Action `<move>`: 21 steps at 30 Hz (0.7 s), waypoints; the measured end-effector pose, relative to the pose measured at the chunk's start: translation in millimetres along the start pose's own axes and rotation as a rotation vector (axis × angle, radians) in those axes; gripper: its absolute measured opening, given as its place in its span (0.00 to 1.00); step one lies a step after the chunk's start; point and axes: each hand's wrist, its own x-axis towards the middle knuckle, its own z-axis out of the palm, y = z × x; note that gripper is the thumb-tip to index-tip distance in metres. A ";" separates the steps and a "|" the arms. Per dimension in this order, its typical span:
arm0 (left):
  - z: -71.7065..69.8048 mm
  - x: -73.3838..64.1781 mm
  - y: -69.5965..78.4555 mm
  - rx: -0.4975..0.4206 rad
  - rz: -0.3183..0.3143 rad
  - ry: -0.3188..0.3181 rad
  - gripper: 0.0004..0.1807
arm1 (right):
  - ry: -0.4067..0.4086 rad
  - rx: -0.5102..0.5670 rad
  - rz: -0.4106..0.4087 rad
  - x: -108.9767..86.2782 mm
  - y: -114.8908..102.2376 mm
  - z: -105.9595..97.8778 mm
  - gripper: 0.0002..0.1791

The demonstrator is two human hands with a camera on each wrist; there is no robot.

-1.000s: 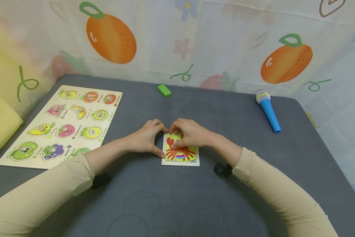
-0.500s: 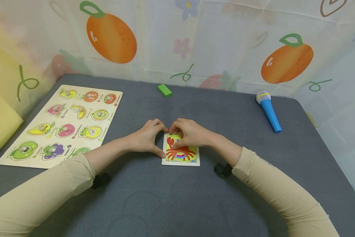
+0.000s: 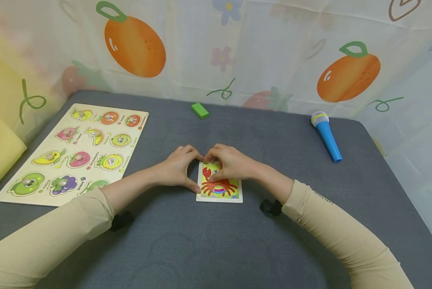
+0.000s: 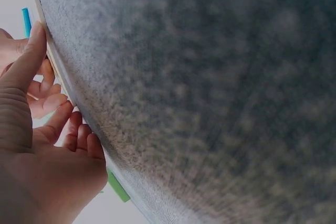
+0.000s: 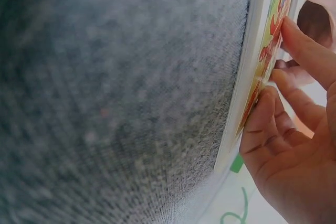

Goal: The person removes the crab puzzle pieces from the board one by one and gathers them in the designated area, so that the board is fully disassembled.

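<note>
A small crab jigsaw puzzle in a pale frame lies flat on the dark grey table. My left hand holds it along its left side, thumb near the lower corner and index finger at the upper one. Over the upper part of the picture, my right hand bends its fingers and pinches at the surface with thumb and fingertips. In the right wrist view, the thumb and fingers of the right hand touch the picture face. The right hand covers the puzzle's upper part, so any piece seams there are hidden.
A fruit knob puzzle board lies at the left, partly behind the left sleeve. Farther back sits a green block. On the right is a blue toy microphone. A fruit-printed curtain hangs behind the table.
</note>
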 end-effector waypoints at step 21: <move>1.4 -0.6 -4.5 0.005 -0.041 0.008 0.43 | -0.012 0.019 -0.016 2.5 3.4 -0.1 0.24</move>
